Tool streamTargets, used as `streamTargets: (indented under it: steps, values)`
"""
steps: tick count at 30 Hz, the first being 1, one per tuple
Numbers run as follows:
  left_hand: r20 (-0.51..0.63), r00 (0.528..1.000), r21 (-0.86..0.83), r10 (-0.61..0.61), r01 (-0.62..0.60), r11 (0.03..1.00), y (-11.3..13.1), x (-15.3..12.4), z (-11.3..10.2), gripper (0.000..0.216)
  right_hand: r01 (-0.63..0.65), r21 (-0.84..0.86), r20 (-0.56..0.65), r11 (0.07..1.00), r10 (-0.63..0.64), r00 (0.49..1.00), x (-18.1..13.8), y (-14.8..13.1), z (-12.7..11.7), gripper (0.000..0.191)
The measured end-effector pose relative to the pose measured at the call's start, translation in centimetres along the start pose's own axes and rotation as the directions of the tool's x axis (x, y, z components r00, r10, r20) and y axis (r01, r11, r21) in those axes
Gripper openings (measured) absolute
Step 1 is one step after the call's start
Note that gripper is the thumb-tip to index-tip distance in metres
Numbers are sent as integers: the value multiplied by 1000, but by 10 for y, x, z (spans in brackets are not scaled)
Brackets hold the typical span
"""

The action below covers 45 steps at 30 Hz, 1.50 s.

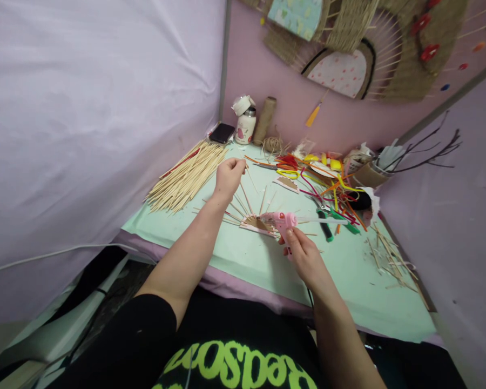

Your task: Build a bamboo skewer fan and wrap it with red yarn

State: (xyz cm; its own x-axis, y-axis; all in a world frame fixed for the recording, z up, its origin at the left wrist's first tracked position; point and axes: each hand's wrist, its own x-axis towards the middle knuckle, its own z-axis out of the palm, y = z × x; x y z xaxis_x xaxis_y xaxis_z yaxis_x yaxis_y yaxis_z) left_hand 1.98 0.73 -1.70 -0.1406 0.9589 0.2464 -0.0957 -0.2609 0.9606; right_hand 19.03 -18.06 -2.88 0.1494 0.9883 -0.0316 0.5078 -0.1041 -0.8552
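Pinched fingers of my left hand (230, 177) are above the table, left of its middle. A thin wooden stick (252, 180) slants down from those fingertips; its grip is partly hidden. My right hand (303, 253) is wrapped round the handle of a pink glue gun (284, 221), which has a clear glue stick (328, 220) in its back. The gun's nozzle points left, over a half-round cardboard piece (251, 222) with a pale edge. Thin sticks (235, 207) fan out from this cardboard across the table. A similar cardboard piece (287, 185) lies farther back.
A large pile of sticks (186, 181) lies at the left. Behind are a phone (222, 133), a bottle (245, 127) and a twine roll (264, 120). Yellow-handled scissors (287, 174), pliers (324, 226) and coloured pipe cleaners (332, 189) crowd the right. Stick scraps (389, 256) lie farther right.
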Motion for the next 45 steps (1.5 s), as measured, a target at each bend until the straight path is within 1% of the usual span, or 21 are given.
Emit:
streamTargets:
  steps: [5,10,13,16,19,21,23,25,26,28,29,31,33,34,36,38,39,41,42,44,45]
  values:
    - [-1,1000,41,-20,20,999,-1,1,0,22,6,-7,-2,1000,-6,1000,-1,-1,-1,46]
    - [-4,1000,46,-5,5,999,-2,2,0,22,-2,-16,22,1000,2,1000,-2,0,-5,43]
    - [-4,1000,54,-4,5,999,-1,1,0,22,9,21,13,1000,-9,1000,-8,-1,-10,44]
    - [6,1000,67,-12,12,998,0,0,1,23,36,109,-94,993,-26,995,-20,-2,-21,43]
    - [26,999,89,-34,32,996,1,-1,2,23,79,150,-260,986,-38,965,-34,1,-44,43]
    - [34,998,116,-51,47,992,2,-2,3,21,82,37,-359,996,-63,931,-41,10,-66,43]
    - [59,996,151,-67,57,987,2,-2,5,20,58,-172,-425,983,-127,896,-45,28,-94,43]
    - [89,993,182,-81,64,981,1,-2,8,19,17,-395,-444,919,-207,872,-47,56,-123,43]
    - [108,989,184,-96,75,980,1,-2,9,18,-16,-491,-439,871,-231,868,-47,73,-136,43]
    - [151,975,169,-162,136,976,1,-3,14,17,-152,-633,-476,759,-227,850,-48,109,-155,43]
    - [176,963,167,-203,174,970,3,-3,16,16,-214,-677,-490,704,-214,845,-48,126,-161,43]
    - [225,932,195,-284,243,950,5,-4,20,14,-290,-732,-495,616,-189,848,-49,151,-164,42]
    - [271,901,265,-340,270,926,7,-3,25,12,-363,-750,-510,553,-135,849,-51,159,-160,44]
    - [290,888,310,-356,265,913,7,-3,26,12,-407,-746,-532,528,-105,840,-53,156,-156,46]
    - [317,867,401,-385,245,883,5,0,29,9,-484,-724,-589,492,-76,804,-57,140,-150,52]
    - [326,858,464,-398,221,858,-2,3,30,7,-483,-718,-613,501,-126,780,-57,112,-143,59]
    - [330,856,495,-398,202,845,-6,5,30,7,-447,-724,-607,525,-177,775,-55,97,-139,61]
    - [343,854,564,-391,146,813,-15,9,29,7,-320,-745,-553,585,-274,786,-45,68,-126,60]
    - [351,853,598,-387,114,793,-19,11,29,7,-234,-761,-500,606,-317,806,-37,54,-118,58]
    - [366,848,660,-384,55,749,-24,14,29,9,-42,-785,-350,618,-388,853,-20,31,-97,54]
    - [372,844,686,-385,29,727,-26,14,30,11,30,-785,-295,619,-416,860,-11,22,-85,52]
